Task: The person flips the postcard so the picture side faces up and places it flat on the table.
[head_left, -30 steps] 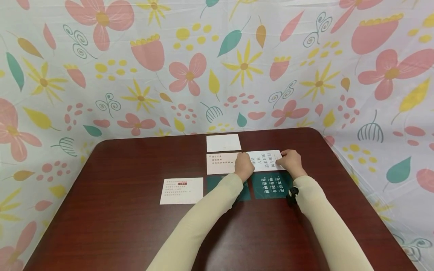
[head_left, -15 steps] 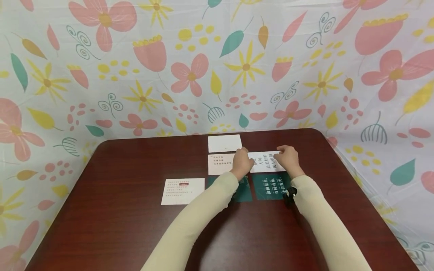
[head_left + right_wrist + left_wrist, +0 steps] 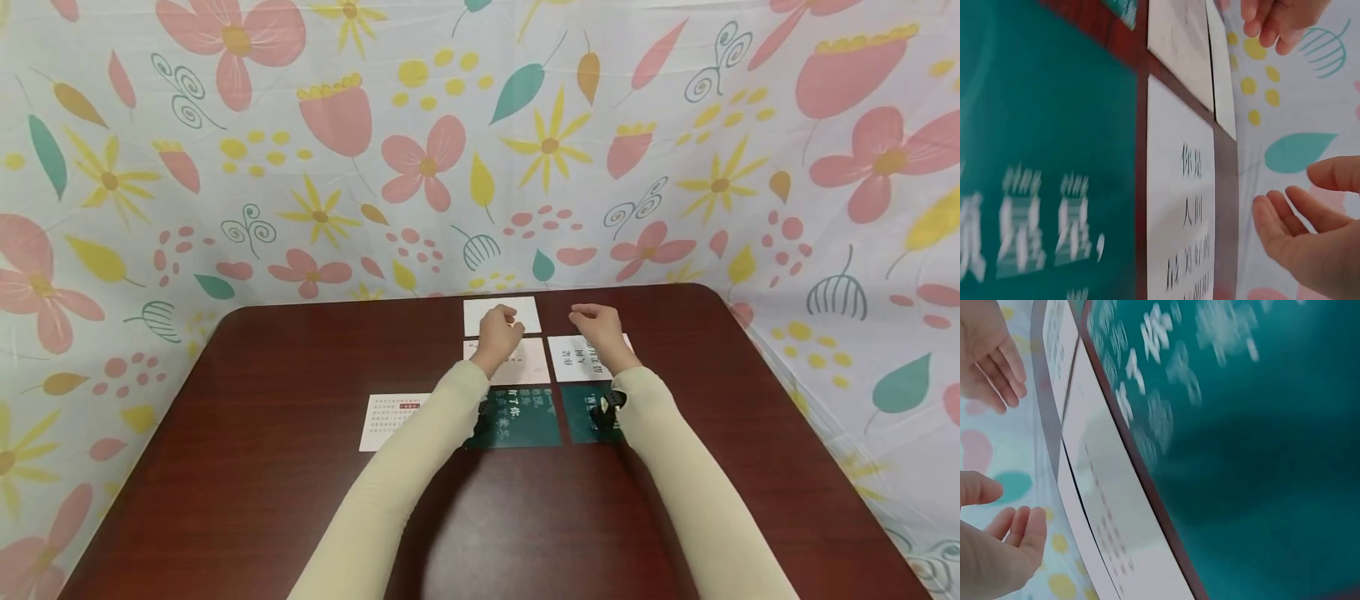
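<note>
My left hand (image 3: 498, 337) is over the pale pink card (image 3: 531, 367) and the near part of a white card (image 3: 474, 312), holding nothing. To its right, my right hand (image 3: 602, 332) is over the white card with black lettering (image 3: 568, 360), its fingers loosely bent around empty space. Both wrist views show the hands lifted off the cards, thumbs parted from fingers. Nearer me lie two dark green cards, one with white script (image 3: 528, 423) and one (image 3: 577, 412) partly hidden by the right wrist.
A white card with red print (image 3: 386, 417) lies left of the green ones, partly covered by the left sleeve (image 3: 397, 492). All the cards lie on a dark reddish-brown table (image 3: 225, 467). A flower-patterned cloth (image 3: 420, 100) hangs behind the far edge.
Both hands have come off the white card with black lettering and moved left and farther from me. More of the green card with white script now shows. The cards stay in place.
</note>
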Demonstrator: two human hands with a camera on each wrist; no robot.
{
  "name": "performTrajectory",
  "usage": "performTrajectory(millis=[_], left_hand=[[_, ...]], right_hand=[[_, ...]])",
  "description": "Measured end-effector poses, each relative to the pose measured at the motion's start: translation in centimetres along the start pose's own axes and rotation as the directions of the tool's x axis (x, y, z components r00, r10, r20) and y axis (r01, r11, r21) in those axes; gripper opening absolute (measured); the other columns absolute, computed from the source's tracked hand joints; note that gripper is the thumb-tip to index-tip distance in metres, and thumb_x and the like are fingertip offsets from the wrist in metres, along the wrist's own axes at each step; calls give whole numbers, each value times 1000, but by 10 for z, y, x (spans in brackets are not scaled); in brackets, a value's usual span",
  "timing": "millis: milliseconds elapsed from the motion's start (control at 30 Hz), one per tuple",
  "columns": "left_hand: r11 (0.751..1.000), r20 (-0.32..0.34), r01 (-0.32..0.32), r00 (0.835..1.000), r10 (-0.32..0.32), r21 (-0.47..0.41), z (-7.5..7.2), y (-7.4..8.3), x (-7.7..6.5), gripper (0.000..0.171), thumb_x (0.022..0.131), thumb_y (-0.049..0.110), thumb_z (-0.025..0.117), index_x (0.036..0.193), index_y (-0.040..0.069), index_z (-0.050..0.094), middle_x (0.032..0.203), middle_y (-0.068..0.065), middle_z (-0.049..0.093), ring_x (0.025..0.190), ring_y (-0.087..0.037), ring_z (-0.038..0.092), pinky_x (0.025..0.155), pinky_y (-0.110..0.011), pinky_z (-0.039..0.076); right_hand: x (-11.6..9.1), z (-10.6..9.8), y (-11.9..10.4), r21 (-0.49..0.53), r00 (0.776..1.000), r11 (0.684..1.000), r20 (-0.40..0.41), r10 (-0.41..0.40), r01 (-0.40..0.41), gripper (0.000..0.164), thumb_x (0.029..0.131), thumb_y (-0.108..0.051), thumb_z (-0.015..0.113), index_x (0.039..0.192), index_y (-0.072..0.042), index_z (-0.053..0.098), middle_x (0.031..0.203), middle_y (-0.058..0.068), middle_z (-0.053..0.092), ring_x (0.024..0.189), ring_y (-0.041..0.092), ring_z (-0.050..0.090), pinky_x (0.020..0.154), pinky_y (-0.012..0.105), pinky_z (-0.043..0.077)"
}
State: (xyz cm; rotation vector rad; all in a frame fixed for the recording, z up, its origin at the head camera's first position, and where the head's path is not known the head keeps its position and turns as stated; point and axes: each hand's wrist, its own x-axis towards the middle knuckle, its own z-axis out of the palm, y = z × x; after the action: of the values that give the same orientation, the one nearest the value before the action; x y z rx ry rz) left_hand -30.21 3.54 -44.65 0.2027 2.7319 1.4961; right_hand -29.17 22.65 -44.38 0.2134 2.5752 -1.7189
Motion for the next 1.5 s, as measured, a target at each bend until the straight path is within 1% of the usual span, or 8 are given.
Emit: performTrajectory(millis=[333, 633, 867, 967, 1100, 1200, 1300, 1500], left_hand=[[991, -116, 89, 988, -101, -101, -31, -19, 12, 41, 95, 7, 54, 133, -5, 49, 128, -20, 55, 117, -32, 54, 93, -39, 48], [950, -41, 203, 975, -218, -238, -49, -32, 10, 53, 98, 12, 50, 145, -5, 33, 145, -23, 38, 135, -34, 36, 105, -42, 39], [938, -29, 263, 961, -276, -227, -51, -43, 18, 56, 98, 14, 51, 146, -5, 31, 147, -20, 36, 137, -30, 34, 108, -43, 35], [946, -78, 230, 964, -254, -228, -37, -81, 44, 59, 94, 20, 57, 144, -4, 36, 141, -16, 44, 126, -20, 46, 99, -33, 43], [918, -73, 257, 954, -291, -303, -27, -99, 60, 59, 94, 17, 57, 145, -3, 35, 130, -19, 48, 110, -22, 49, 90, -32, 43], [886, -33, 323, 935, -353, -333, -41, -65, 34, 55, 97, 10, 50, 147, -3, 31, 136, -22, 43, 121, -29, 46, 101, -39, 39], [879, -22, 324, 935, -353, -351, -49, -45, 17, 53, 98, 8, 48, 147, -5, 31, 141, -23, 39, 127, -32, 42, 105, -40, 37], [885, -53, 288, 943, -329, -367, -52, -41, 14, 54, 98, 10, 49, 147, -5, 31, 136, -23, 44, 117, -29, 46, 100, -36, 39]], right_hand=[[17, 29, -14, 131, 994, 990, 103, 31, -44, 51, 103, -22, 44, 146, 4, 35, 147, 23, 37, 134, 36, 39, 109, 43, 33], [24, 50, -23, 92, 980, 987, 159, 118, -134, 58, 103, -27, 42, 150, 1, 25, 155, 19, 25, 140, 35, 28, 112, 45, 27], [22, 59, -26, 48, 980, 990, 155, 125, -134, 58, 102, -28, 43, 149, 2, 27, 153, 20, 27, 139, 36, 28, 112, 48, 27], [22, 60, -27, 40, 982, 991, 145, 118, -125, 58, 102, -28, 44, 148, 3, 28, 153, 21, 27, 139, 36, 28, 112, 48, 27], [23, 61, -25, 59, 982, 989, 136, 128, -137, 58, 102, -27, 44, 148, 3, 28, 153, 21, 27, 140, 36, 28, 112, 48, 27], [25, 61, -23, 87, 982, 986, 131, 134, -146, 57, 101, -25, 45, 148, 3, 29, 153, 21, 27, 140, 36, 27, 112, 48, 27], [26, 60, -21, 108, 982, 983, 127, 136, -150, 57, 101, -24, 46, 148, 4, 29, 153, 21, 27, 140, 36, 27, 112, 47, 27], [29, 58, -23, 141, 982, 977, 116, 147, -163, 59, 100, -23, 46, 149, 4, 25, 155, 20, 24, 139, 36, 28, 112, 44, 28]])
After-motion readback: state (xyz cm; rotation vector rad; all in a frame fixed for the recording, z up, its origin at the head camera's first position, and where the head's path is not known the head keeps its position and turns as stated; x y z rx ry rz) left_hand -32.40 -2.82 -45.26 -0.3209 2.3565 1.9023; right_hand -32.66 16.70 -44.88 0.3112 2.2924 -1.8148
